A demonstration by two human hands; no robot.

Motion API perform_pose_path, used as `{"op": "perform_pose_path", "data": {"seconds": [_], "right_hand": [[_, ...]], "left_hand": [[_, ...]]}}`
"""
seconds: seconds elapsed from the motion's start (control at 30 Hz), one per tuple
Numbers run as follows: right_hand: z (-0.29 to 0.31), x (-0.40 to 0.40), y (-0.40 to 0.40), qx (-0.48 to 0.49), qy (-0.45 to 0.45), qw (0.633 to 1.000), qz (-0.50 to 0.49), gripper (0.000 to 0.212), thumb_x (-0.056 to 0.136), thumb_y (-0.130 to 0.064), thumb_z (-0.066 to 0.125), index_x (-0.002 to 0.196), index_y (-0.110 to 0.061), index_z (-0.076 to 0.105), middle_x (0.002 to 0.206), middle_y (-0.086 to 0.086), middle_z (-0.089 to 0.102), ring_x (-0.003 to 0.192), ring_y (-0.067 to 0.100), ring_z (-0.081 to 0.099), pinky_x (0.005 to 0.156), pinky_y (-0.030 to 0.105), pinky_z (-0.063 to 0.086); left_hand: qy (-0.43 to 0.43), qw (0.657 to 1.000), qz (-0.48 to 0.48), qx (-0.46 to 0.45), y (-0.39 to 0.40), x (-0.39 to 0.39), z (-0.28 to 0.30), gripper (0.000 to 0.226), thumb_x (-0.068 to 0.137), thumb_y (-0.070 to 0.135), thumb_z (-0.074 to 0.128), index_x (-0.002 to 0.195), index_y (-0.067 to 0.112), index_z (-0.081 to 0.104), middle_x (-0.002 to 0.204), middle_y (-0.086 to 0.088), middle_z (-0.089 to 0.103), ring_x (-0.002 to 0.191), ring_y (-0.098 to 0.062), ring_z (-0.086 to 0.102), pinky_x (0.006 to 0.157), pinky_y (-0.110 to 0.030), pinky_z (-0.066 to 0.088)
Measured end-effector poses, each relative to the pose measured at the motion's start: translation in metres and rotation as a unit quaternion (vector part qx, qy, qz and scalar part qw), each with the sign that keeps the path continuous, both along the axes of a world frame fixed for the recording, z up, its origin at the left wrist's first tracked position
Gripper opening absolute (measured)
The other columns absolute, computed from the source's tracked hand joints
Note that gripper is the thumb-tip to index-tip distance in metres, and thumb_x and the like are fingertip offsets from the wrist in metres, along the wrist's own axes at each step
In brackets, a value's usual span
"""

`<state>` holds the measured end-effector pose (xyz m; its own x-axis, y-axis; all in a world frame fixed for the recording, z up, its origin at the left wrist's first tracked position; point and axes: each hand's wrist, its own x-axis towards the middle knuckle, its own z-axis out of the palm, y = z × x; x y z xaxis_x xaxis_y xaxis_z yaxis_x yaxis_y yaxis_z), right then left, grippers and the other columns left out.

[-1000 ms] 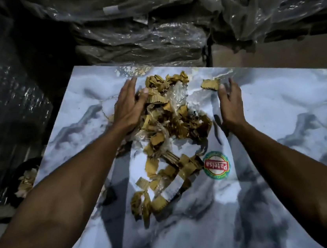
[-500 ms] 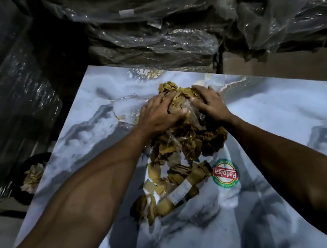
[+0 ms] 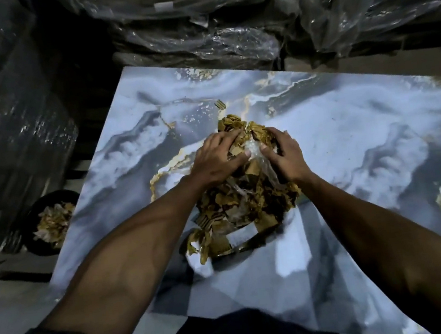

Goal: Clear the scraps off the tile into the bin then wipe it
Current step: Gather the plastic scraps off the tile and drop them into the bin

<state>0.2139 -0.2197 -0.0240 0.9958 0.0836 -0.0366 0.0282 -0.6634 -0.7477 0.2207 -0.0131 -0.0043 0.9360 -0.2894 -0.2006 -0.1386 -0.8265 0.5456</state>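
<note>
A heap of brown cardboard scraps and clear plastic (image 3: 242, 203) lies in the middle of a large blue-grey marble-patterned tile (image 3: 354, 133). My left hand (image 3: 217, 159) presses on the heap's left side and my right hand (image 3: 284, 154) on its right, both clasped over the top of the pile with the thumbs nearly touching. One small scrap (image 3: 220, 104) lies alone further back on the tile. A black bin (image 3: 50, 223) holding similar scraps stands on the floor beside the tile's left edge.
Stacks wrapped in crinkled plastic sheeting (image 3: 198, 39) stand behind the tile and along the left (image 3: 5, 123). Grey floor (image 3: 12, 309) shows at the lower left. My dark-clothed knee (image 3: 250, 332) is at the bottom of the view.
My hands went from lying flat on either side of the spread scraps to closing over them, pulling them together into one tighter heap nearer to me. The round sticker is now covered.
</note>
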Motion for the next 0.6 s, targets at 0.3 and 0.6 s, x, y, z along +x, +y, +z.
{"op": "perform_pose_path", "data": {"seconds": [0.3,0.6], "right_hand": [[0.004,-0.009,-0.012,0.145,0.042,0.984,-0.093,0.05,0.1,-0.035,0.05,0.147,-0.022,0.038,0.153,0.003,0.037,0.137,0.017,0.038,0.112,0.033,0.033],[-0.001,0.028,-0.024,0.186,0.056,0.976,-0.101,0.053,0.1,-0.041,0.048,0.149,-0.025,0.035,0.155,-0.002,0.035,0.139,0.011,0.035,0.114,0.032,0.032]], "left_hand": [[-0.03,0.993,0.046,-0.109,0.018,0.007,0.009,0.058,0.086,0.069,0.034,0.136,0.039,0.031,0.143,0.002,0.021,0.107,-0.024,0.056,0.094,-0.048,0.049],[0.054,0.998,0.021,0.023,0.002,0.104,0.004,0.065,0.098,0.06,0.023,0.154,0.026,0.017,0.163,0.0,0.006,0.15,-0.02,0.003,0.118,-0.04,0.007]]}}
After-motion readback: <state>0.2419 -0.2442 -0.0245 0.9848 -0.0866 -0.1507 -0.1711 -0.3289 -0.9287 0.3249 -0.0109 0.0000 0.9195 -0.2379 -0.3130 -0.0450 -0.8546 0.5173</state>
